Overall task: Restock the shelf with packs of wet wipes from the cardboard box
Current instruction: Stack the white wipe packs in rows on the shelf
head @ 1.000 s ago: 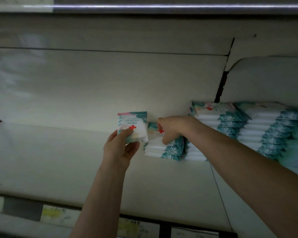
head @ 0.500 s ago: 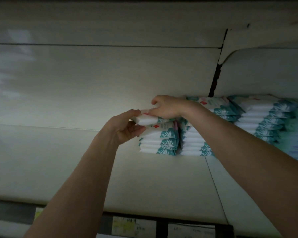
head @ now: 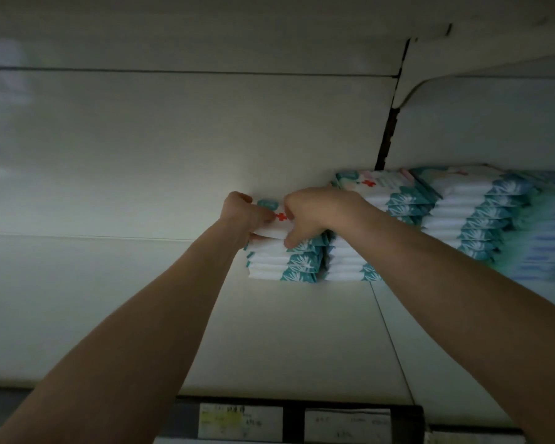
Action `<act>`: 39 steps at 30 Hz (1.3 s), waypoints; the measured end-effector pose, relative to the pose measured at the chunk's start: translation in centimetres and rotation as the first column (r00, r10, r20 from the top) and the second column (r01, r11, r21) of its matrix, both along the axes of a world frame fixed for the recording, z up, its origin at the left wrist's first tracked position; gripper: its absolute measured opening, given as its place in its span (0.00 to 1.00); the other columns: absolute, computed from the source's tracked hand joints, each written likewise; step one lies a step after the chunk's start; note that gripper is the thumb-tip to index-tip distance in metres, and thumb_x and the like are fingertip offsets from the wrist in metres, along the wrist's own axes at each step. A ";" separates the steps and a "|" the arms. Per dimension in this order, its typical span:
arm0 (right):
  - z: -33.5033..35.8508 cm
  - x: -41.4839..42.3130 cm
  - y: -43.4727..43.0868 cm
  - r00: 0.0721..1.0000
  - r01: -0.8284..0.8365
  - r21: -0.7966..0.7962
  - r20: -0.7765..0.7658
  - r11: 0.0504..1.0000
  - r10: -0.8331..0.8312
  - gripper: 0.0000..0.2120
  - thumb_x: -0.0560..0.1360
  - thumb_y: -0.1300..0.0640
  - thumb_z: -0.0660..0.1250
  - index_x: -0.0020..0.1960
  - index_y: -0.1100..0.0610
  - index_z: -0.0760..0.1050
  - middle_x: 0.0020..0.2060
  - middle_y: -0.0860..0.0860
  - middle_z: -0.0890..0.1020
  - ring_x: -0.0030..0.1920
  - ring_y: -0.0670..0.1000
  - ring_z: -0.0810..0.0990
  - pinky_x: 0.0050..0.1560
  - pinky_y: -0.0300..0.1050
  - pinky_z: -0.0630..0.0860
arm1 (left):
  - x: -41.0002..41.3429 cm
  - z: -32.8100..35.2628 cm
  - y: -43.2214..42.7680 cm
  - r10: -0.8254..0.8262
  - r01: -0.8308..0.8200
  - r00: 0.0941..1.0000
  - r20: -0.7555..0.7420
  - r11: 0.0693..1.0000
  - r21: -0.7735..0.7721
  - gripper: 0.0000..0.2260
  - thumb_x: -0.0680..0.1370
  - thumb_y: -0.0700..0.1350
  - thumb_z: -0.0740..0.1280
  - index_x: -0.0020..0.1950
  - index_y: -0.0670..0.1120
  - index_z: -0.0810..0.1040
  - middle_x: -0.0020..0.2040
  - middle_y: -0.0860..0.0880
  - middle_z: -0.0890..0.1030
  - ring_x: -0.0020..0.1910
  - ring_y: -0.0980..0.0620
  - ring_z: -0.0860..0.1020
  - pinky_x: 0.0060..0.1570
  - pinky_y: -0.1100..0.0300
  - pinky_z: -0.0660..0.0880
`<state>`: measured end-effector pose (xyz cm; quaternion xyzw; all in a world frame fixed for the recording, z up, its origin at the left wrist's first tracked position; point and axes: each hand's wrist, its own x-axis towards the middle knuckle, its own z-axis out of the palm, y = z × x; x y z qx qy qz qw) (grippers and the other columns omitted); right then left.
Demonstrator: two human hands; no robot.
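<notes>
Left hand: the left hand (head: 241,215) grips the left end of the pack (head: 275,220), its fingers curled over the top face.
Right hand: the right hand (head: 312,216) grips the right end of the same pack, with the thumb pointing down across the front edge.
Pack: white, with a red cross and a teal patch on its face. It lies flat on top of the leftmost stack (head: 282,262), held between both hands.
Stack: white packs with teal leaf-print ends, piled flat on the shelf (head: 269,334) close to the back panel (head: 205,139).
Second stack: the second stack (head: 346,265) stands just beside the first on its right and appears to touch it. Its upper part is hidden by the right wrist.
Taller stacks: the taller stacks (head: 462,216) stand further right and rise higher than the leftmost one. They blur toward the frame edge.
Shelf: pale and dimly lit, with a thin seam running front to back below the second stack.
Upright: a dark slotted upright (head: 386,136) runs up the back panel above the stacks.
Front rail: the rail is dark and carries price labels (head: 239,421), whose print is too blurred to read.
</notes>
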<state>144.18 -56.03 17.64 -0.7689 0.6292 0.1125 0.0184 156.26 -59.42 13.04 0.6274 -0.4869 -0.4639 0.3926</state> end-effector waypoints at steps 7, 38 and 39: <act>-1.5 0.1 0.3 0.981 -0.099 -0.129 -0.178 0.987 0.076 0.25 0.70 0.51 0.73 0.63 0.56 0.69 0.58 0.54 0.72 0.56 0.56 0.75 0.45 0.46 0.66 | 0.0 0.0 0.1 -0.127 0.107 0.953 0.274 0.990 0.086 0.14 0.75 0.45 0.71 0.54 0.37 0.73 0.47 0.40 0.77 0.43 0.44 0.76 0.43 0.54 0.75; -3.0 1.3 1.3 0.992 -0.098 -0.251 -0.097 0.963 0.076 0.19 0.76 0.58 0.65 0.65 0.59 0.68 0.61 0.57 0.71 0.61 0.57 0.72 0.46 0.47 0.64 | -0.3 0.4 1.8 -0.223 0.202 0.905 0.362 0.975 0.097 0.15 0.77 0.43 0.67 0.59 0.36 0.76 0.54 0.36 0.81 0.51 0.40 0.81 0.52 0.47 0.80; -3.0 1.3 1.4 0.993 -0.094 -0.242 -0.093 0.966 0.073 0.20 0.75 0.58 0.66 0.65 0.59 0.67 0.61 0.57 0.71 0.61 0.57 0.72 0.46 0.47 0.64 | -0.2 0.4 1.9 -0.216 0.200 0.896 0.388 0.976 0.083 0.15 0.77 0.44 0.68 0.60 0.37 0.76 0.54 0.37 0.81 0.52 0.40 0.81 0.53 0.47 0.80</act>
